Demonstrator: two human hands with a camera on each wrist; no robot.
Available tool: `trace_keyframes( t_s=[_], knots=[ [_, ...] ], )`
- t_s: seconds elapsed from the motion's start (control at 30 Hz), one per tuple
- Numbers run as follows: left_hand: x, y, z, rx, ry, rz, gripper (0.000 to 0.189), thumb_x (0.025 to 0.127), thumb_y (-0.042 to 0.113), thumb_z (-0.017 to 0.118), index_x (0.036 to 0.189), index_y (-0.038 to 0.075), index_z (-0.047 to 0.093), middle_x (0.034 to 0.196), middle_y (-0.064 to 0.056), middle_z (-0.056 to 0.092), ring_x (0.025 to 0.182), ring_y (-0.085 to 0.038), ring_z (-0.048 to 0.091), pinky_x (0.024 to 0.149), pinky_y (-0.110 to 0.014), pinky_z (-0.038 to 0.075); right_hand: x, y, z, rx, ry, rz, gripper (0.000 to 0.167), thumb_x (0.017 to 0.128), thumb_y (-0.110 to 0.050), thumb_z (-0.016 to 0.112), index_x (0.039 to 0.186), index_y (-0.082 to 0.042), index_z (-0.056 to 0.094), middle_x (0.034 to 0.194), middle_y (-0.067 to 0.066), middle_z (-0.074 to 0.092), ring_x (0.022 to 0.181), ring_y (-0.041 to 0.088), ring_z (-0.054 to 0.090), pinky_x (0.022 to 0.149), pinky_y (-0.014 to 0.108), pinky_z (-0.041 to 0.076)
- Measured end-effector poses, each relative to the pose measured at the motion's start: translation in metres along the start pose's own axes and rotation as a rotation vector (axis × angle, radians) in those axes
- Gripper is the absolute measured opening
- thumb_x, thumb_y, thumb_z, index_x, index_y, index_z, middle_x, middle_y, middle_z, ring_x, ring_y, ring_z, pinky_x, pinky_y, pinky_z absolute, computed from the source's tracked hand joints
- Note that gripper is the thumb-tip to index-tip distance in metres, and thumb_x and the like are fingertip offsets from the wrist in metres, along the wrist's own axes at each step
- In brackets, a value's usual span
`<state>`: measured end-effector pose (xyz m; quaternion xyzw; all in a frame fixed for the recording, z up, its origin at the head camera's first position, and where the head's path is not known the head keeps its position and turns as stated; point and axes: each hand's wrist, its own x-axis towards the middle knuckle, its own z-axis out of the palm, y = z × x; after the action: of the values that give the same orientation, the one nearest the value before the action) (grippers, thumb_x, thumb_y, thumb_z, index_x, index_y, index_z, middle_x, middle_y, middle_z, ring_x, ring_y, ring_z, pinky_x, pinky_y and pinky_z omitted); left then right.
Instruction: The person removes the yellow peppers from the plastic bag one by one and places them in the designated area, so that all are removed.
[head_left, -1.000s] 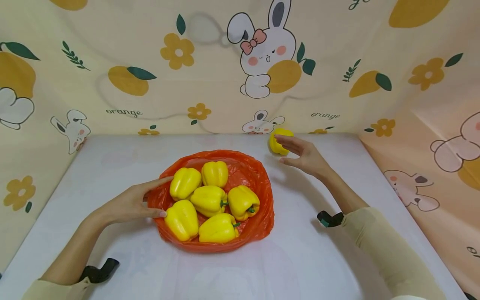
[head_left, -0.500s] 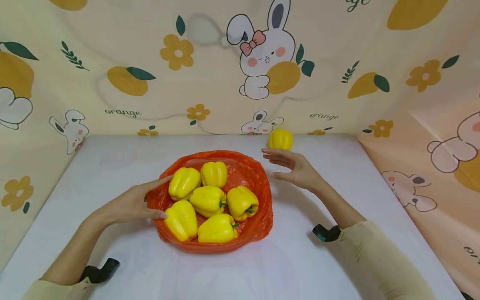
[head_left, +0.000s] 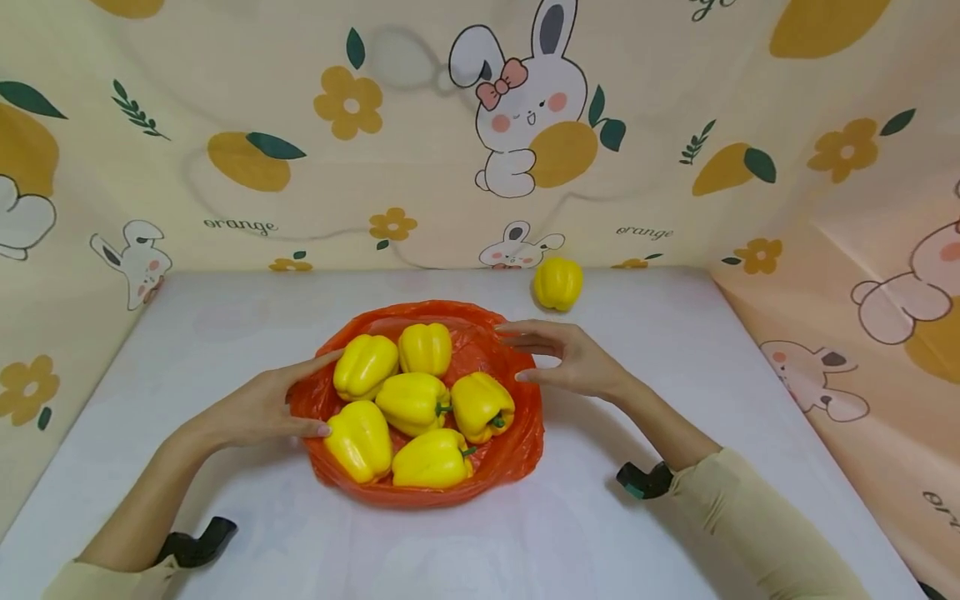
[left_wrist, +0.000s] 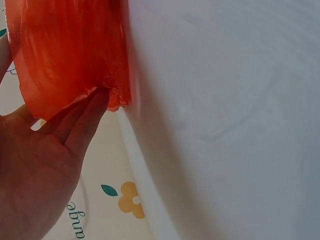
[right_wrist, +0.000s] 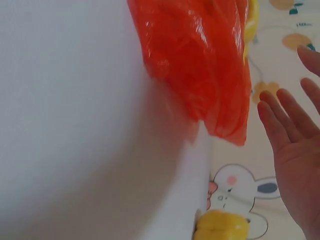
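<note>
A red plastic bag (head_left: 528,450) stands on the table with its mouth rolled wide. Several yellow bell peppers (head_left: 414,403) lie inside, some with green stems showing. My left hand (head_left: 258,407) holds the bag's left rim, thumb and index finger over the edge. In the left wrist view its other fingers (left_wrist: 85,127) lie along the outer wall. Above the bag's back right rim is my right hand (head_left: 566,358), fingers extended and apart, with nothing in it. The right wrist view shows that palm (right_wrist: 300,160) beside the bag. Another yellow bell pepper (head_left: 558,283) sits outside, behind the bag.
The white table (head_left: 637,325) runs back to a cloth wall (head_left: 420,192) printed with rabbits, fruit and flowers. Similar cloth encloses the left and right sides. Black wrist mounts (head_left: 197,542) sit at both sleeves.
My right hand has drawn away from beside the loose bell pepper, moving left and nearer to the bag's rim. That pepper is now fully in sight. The left hand stays on the bag.
</note>
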<state>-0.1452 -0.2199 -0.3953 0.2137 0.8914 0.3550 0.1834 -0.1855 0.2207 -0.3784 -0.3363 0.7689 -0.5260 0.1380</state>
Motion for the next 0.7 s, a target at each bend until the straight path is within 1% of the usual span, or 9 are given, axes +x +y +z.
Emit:
trace_keyframes(
  t_s=[0.07,0.17,0.23,0.27,0.37,0.43,0.5,0.6,0.7],
  knots=[
    [0.001,0.001,-0.002,0.012,0.002,0.0,0.099,0.078,0.049,0.081,0.157,0.018,0.031,0.151,-0.018,0.044,0.133,-0.041,0.044,0.101,-0.058,0.046,0.002,-0.004,0.003,-0.009,-0.007,0.0,0.057,0.088,-0.006,0.075,0.141,-0.009,0.054,0.14,0.011,0.057,0.127,0.042,0.053,0.104,0.06,0.042],
    [0.002,0.002,-0.003,0.018,0.004,0.0,0.098,0.078,0.049,0.081,0.157,0.018,0.032,0.15,-0.018,0.045,0.132,-0.04,0.044,0.1,-0.059,0.046,0.003,-0.007,0.008,-0.021,-0.022,0.015,0.055,0.088,-0.008,0.076,0.14,-0.015,0.057,0.139,0.003,0.059,0.127,0.041,0.053,0.104,0.058,0.042],
    [0.002,0.001,-0.003,0.009,0.003,-0.002,0.098,0.077,0.048,0.082,0.157,0.017,0.032,0.15,-0.018,0.045,0.132,-0.04,0.044,0.101,-0.058,0.046,0.004,-0.007,0.012,-0.011,-0.046,0.019,0.055,0.088,-0.008,0.076,0.139,-0.015,0.057,0.139,0.001,0.059,0.127,0.041,0.053,0.105,0.055,0.043],
    [0.002,0.001,-0.002,0.005,0.001,-0.004,0.099,0.077,0.048,0.082,0.157,0.017,0.032,0.15,-0.018,0.045,0.132,-0.04,0.045,0.101,-0.058,0.046,0.004,-0.008,0.014,-0.006,-0.058,0.023,0.055,0.088,-0.008,0.076,0.139,-0.015,0.057,0.14,0.002,0.058,0.127,0.041,0.052,0.105,0.054,0.044],
    [0.002,-0.001,-0.001,-0.002,0.001,-0.003,0.098,0.078,0.048,0.082,0.157,0.018,0.031,0.15,-0.017,0.044,0.132,-0.04,0.045,0.1,-0.057,0.047,0.005,-0.008,0.018,0.006,-0.089,0.025,0.055,0.087,-0.009,0.077,0.139,-0.012,0.057,0.139,0.01,0.058,0.127,0.039,0.054,0.105,0.052,0.045],
    [0.002,-0.001,-0.001,0.002,0.003,-0.007,0.098,0.078,0.048,0.082,0.157,0.02,0.031,0.15,-0.017,0.045,0.132,-0.04,0.045,0.1,-0.058,0.046,0.005,-0.008,0.021,-0.007,-0.104,0.035,0.056,0.087,-0.01,0.078,0.139,-0.01,0.057,0.138,0.015,0.058,0.126,0.036,0.055,0.104,0.052,0.045],
    [0.002,-0.001,-0.001,-0.003,0.001,-0.007,0.098,0.078,0.048,0.082,0.157,0.02,0.031,0.15,-0.018,0.044,0.132,-0.04,0.044,0.1,-0.059,0.046,0.006,-0.008,0.023,-0.043,-0.115,0.048,0.057,0.085,-0.013,0.08,0.138,-0.011,0.057,0.137,0.017,0.058,0.126,0.031,0.056,0.104,0.05,0.046],
    [0.001,-0.002,0.0,-0.01,0.0,-0.005,0.099,0.078,0.048,0.082,0.157,0.018,0.031,0.151,-0.018,0.044,0.133,-0.04,0.044,0.101,-0.058,0.046,0.007,-0.009,0.028,-0.126,-0.12,0.056,0.06,0.083,-0.019,0.082,0.138,-0.013,0.058,0.136,0.013,0.06,0.124,0.023,0.058,0.102,0.044,0.048],
    [0.0,-0.002,0.0,-0.012,0.002,-0.004,0.099,0.077,0.048,0.082,0.157,0.017,0.031,0.151,-0.019,0.043,0.133,-0.041,0.044,0.101,-0.057,0.046,0.007,-0.008,0.033,-0.218,-0.117,0.062,0.065,0.081,-0.027,0.084,0.138,-0.014,0.058,0.136,0.008,0.061,0.123,0.019,0.058,0.102,0.038,0.05]
  ],
)
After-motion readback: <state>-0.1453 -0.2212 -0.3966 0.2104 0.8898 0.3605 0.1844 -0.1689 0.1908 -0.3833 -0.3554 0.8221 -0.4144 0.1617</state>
